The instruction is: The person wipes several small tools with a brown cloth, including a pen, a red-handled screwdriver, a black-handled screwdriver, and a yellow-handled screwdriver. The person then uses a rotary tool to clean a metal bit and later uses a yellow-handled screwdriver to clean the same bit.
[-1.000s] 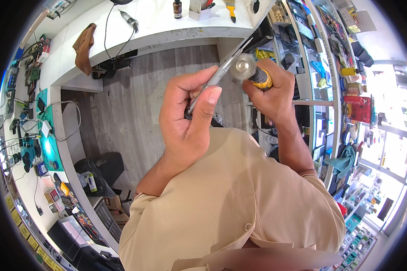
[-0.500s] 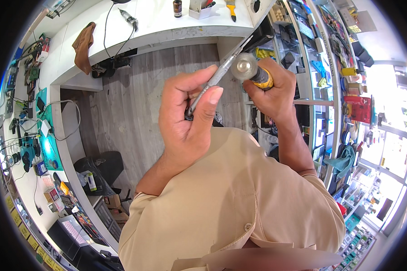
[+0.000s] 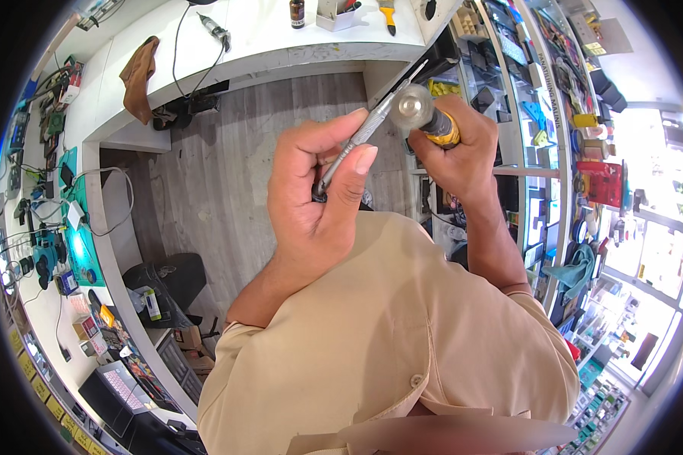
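Between the thumb and fingers of my left hand (image 3: 307,197) is a slim silver pen-shaped tool (image 3: 359,135), slanting up to the right, its narrow tip pointing away from me. My right hand (image 3: 467,155) is wrapped round a yellow-and-black rotary tool (image 3: 445,130). At its head, a round disc (image 3: 411,106) looks blurred, as if spinning. The disc's left edge overlaps the pen-shaped tool near its upper end; whether they touch I cannot tell. Its lower end is partly hidden by my left palm.
Across the far side runs a white bench (image 3: 281,57) with a brown cloth (image 3: 140,83), a corded silver tool (image 3: 215,30), a small dark bottle (image 3: 297,14) and a yellow-handled brush (image 3: 388,17). Glass shelving (image 3: 535,98) stands close on the right. A black stool (image 3: 171,284) is at left.
The rotary tool and its disc have shifted very slightly away from me. My left hand has moved barely to the right, still holding the pen-shaped tool.
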Demonstrator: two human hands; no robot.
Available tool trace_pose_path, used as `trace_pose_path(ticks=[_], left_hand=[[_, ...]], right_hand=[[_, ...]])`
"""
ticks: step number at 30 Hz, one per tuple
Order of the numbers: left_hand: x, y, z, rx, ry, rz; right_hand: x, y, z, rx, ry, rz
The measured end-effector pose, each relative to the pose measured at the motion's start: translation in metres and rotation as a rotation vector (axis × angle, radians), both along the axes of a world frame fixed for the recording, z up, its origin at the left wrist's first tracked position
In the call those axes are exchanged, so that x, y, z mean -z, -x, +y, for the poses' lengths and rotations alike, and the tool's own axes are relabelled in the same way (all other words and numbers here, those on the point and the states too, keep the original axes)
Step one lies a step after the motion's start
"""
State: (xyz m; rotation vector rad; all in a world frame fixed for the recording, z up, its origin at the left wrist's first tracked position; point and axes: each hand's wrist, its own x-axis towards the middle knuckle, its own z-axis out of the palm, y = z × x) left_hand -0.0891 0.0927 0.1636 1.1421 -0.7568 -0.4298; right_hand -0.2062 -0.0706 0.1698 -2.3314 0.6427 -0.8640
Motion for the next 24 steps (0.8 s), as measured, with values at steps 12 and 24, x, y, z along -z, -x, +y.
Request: trace_pose_path(ticks=[12,24], left_hand=[[0.0016,0.0006,-0.0017,-0.001,0.014,-0.002],[0.0031,0.002,0.0011,-0.01,0.025,-0.019]], right_hand=[[0.0021,0.0012,-0.0003,0.0,-0.027,-0.009],[0.0023,0.0006,-0.003,0.055,-0.04,-0.035]])
